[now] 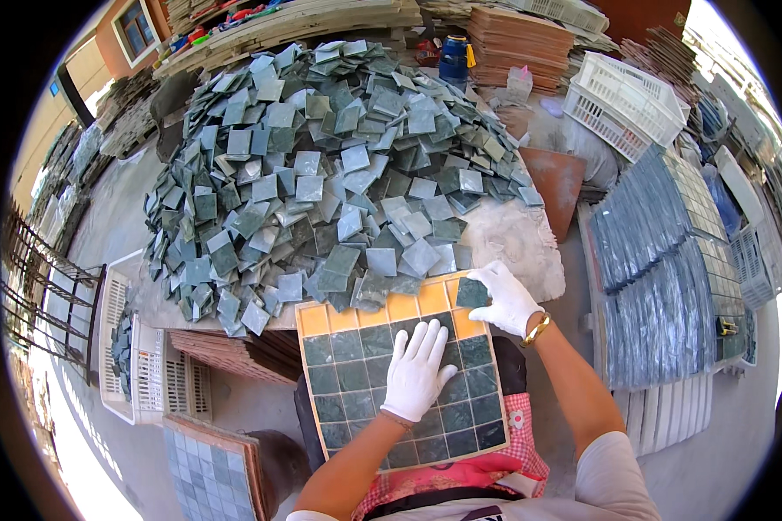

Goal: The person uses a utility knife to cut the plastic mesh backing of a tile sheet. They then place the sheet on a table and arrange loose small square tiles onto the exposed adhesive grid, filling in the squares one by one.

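Head view is showing the left hand (417, 369) lying spread flat on the orange grid tray (400, 382), while the right hand (506, 298) is pinching a green tile (472, 293) at the tray's one o'clock corner, the tile pile (321, 165) lying at twelve o'clock.

a worktop (514, 239) is carrying a big heap of loose green tiles (321, 165) spreading over most of it; an orange grid tray (391, 314) is overhanging its near edge.

White cloth gloves are covering the left hand (417, 369) and right hand (506, 298); glossy, smooth green stone-like square tiles (321, 174) are gleaming; the orange grid tray (391, 307) is looking matt plastic.
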The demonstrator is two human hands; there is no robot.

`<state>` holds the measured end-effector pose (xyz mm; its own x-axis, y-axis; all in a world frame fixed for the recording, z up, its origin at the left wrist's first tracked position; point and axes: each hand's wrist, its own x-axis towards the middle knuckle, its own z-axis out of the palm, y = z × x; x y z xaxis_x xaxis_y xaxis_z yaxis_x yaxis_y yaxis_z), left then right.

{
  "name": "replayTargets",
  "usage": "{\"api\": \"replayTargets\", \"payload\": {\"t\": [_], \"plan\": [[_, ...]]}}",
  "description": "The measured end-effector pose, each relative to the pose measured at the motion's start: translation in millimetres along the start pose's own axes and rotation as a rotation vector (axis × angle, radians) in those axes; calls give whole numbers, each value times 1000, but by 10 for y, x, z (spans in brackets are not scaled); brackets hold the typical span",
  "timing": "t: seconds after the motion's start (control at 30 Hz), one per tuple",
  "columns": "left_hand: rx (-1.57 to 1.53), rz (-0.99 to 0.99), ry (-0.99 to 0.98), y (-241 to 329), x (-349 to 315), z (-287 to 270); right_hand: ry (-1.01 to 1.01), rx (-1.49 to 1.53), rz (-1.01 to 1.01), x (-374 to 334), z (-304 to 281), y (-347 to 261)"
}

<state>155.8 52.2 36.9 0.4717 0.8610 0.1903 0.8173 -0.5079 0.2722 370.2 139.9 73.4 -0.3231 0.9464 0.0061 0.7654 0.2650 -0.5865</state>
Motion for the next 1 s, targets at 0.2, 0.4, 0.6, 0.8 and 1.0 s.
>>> {"api": "replayTargets", "payload": {"t": [0.2, 0.4, 0.6, 0.8, 1.0], "plan": [[-78, -24, -15, 102, -250, -66, -75, -38, -171, -199, 94, 27], [-74, -21, 3, 135, -352, -60, -90, -106, -124, -243, 152, -52], [-58, 114, 20, 271, 200, -48, 137, -30, -87, 242, 54, -57], [-74, 198, -46, 204, 444, 78, 64, -101, 8, 737, 109, -107], [-37, -43, 340, -415, 957, -223, -31, 77, 119, 857, -5, -53]]}}
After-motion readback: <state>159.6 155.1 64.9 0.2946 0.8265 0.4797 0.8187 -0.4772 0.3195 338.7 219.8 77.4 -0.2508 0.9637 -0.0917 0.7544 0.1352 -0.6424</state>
